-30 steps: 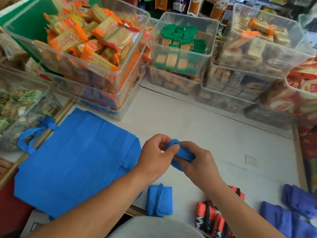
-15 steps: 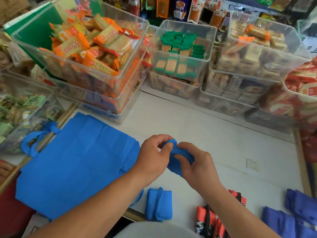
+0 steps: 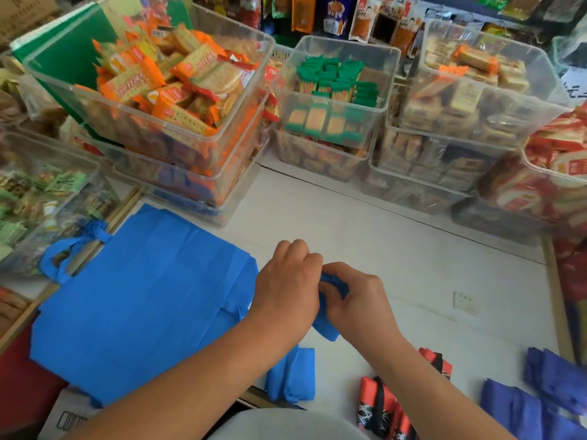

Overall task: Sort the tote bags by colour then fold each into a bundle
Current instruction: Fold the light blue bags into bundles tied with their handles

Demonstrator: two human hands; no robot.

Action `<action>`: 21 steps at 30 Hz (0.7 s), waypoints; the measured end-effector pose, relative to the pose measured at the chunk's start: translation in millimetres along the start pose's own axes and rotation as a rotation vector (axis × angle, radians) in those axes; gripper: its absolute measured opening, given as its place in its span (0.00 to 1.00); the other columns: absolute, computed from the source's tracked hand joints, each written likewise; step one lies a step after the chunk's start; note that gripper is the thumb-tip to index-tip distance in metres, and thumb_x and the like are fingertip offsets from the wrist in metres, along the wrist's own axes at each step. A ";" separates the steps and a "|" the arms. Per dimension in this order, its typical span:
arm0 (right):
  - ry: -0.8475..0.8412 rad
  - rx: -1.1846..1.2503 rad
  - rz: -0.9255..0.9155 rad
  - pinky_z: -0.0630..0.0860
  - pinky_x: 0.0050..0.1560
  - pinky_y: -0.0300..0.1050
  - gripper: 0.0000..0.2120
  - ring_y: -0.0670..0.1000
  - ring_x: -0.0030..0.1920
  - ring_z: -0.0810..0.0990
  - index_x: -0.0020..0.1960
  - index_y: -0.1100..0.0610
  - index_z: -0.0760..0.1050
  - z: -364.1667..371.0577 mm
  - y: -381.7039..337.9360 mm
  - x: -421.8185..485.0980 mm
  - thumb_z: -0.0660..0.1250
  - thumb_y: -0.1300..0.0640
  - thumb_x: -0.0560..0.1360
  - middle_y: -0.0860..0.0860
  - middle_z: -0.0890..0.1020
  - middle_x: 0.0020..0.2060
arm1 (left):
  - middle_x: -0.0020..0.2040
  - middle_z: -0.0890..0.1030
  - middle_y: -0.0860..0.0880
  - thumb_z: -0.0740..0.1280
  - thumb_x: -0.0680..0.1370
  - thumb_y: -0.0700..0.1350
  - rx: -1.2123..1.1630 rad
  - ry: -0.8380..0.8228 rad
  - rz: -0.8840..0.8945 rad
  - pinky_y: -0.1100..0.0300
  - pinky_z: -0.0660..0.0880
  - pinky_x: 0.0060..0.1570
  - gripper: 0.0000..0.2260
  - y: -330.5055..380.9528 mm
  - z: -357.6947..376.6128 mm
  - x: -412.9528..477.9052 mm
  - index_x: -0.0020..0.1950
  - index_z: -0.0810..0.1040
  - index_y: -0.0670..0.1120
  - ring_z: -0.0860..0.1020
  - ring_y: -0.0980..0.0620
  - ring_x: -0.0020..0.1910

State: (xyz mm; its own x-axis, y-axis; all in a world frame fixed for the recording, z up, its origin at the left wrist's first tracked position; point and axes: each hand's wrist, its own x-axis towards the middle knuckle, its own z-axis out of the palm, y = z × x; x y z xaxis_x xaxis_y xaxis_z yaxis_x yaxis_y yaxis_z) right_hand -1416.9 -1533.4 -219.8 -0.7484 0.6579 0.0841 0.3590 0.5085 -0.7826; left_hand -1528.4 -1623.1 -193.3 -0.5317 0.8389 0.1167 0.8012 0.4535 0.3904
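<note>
Both hands grip one small blue tote bundle [image 3: 328, 325] above the white counter [image 3: 397, 258]. My left hand [image 3: 287, 285] closes over its left side and my right hand [image 3: 355, 300] pinches its top and right side; most of the bundle is hidden by the fingers. A flat, unfolded blue tote bag [image 3: 143, 306] lies spread at the left, its handles [image 3: 68, 252] reaching toward the bins. A finished blue bundle [image 3: 290, 374] rests near the front edge. Red-and-black bundles [image 3: 384, 404] lie to its right, and purple bundles [image 3: 540, 398] sit at the far right.
Clear plastic bins of packaged snacks [image 3: 178, 100] stand stacked along the back and left of the counter, with more at the right [image 3: 470, 100]. A small white label [image 3: 465, 301] is stuck on the counter. A wooden strip [image 3: 559, 300] edges the right side.
My hands have drawn closer together over the blue bundle, the left fingers curling down over it, so less blue cloth shows. The camera view shifted slightly.
</note>
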 end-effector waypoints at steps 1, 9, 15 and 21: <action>0.001 -0.041 -0.056 0.77 0.38 0.44 0.11 0.46 0.37 0.80 0.49 0.51 0.83 1.7 1.4 -1.1 0.66 0.64 0.76 0.42 0.83 0.37 | 0.45 0.70 0.53 0.66 0.79 0.41 -0.035 -0.067 -0.049 0.53 0.71 0.36 0.03 0.1 -1.5 1.1 0.46 0.77 0.47 0.72 0.49 0.50; 0.069 -0.128 -0.115 0.73 0.32 0.46 0.09 0.47 0.34 0.74 0.47 0.52 0.82 3.5 1.9 0.0 0.65 0.62 0.75 0.44 0.79 0.34 | 0.47 0.74 0.49 0.61 0.81 0.42 -0.268 -0.237 -0.208 0.50 0.76 0.48 0.07 5.7 -17.9 4.2 0.47 0.77 0.45 0.76 0.49 0.45; 0.007 0.115 0.040 0.74 0.47 0.32 0.09 0.43 0.48 0.81 0.56 0.50 0.84 -6.1 -3.7 -4.7 0.74 0.60 0.77 0.43 0.84 0.46 | 0.53 0.76 0.53 0.64 0.82 0.40 -0.451 -0.099 -0.224 0.57 0.76 0.56 0.10 -7.2 -7.0 -4.1 0.59 0.82 0.49 0.77 0.54 0.51; 0.032 0.444 0.404 0.80 0.43 0.39 0.05 0.46 0.45 0.84 0.50 0.48 0.84 -10.1 -11.9 -9.3 0.74 0.56 0.76 0.44 0.85 0.42 | 0.52 0.76 0.55 0.66 0.82 0.40 -0.507 0.005 -0.228 0.63 0.75 0.54 0.11 -11.7 -2.4 -3.7 0.61 0.82 0.51 0.77 0.57 0.50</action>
State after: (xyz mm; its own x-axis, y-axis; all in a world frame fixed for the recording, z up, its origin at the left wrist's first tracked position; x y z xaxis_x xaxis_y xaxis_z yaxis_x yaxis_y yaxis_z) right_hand -1408.6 -1539.9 -205.0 -0.5817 0.7705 -0.2607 0.3395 -0.0613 -0.9386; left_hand -1536.5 -1632.2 -196.0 -0.6784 0.7345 -0.0186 0.4337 0.4208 0.7968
